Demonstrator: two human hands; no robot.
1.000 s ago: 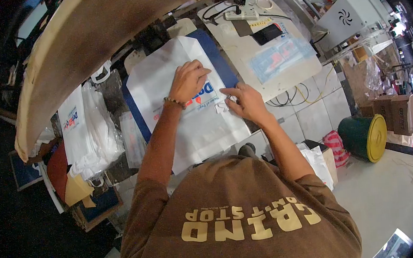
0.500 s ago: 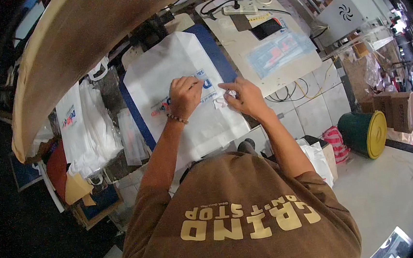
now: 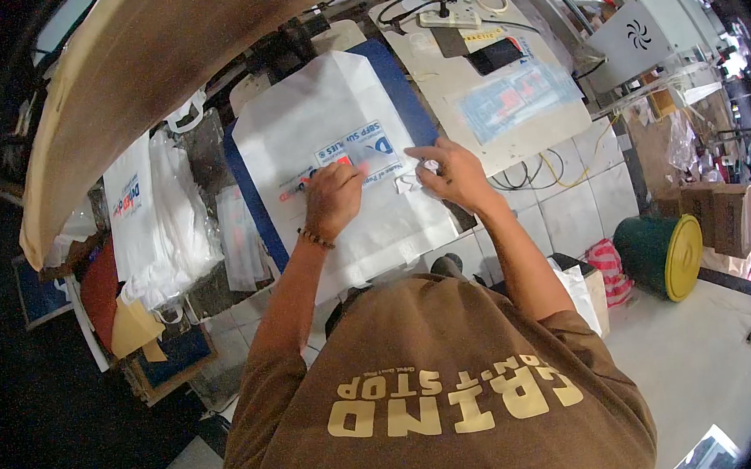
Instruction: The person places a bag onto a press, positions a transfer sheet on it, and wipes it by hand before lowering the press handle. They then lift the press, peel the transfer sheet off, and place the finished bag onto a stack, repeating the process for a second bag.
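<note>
A white bag [image 3: 296, 117] with blue and red print lies flat over a blue board [image 3: 404, 91]. My left hand [image 3: 334, 198], a beaded bracelet at its wrist, rests low over the bag's middle with fingers curled closed beside the printed panel [image 3: 369, 151]. What its fingertips pinch, if anything, is hidden. On the bag's right side is my right hand [image 3: 457, 177], its index finger stretched toward the print and the other fingers curled around a small crumpled whitish scrap [image 3: 428, 167]. Another bit of crumpled scrap lies on the bag next to those fingers.
At left hang white printed bags [image 3: 158, 216]. A cream board [image 3: 424, 67] at right carries a phone [image 3: 495, 56], printed clear sheets [image 3: 515, 100] and a power strip [image 3: 449, 20]. A grey machine [image 3: 638, 37] stands beyond, with a green bin [image 3: 646, 253] below.
My left hand has moved down and slightly left, exposing more of the blue and red print. My right hand stays near the same spot on the bag. The view has shifted slightly.
</note>
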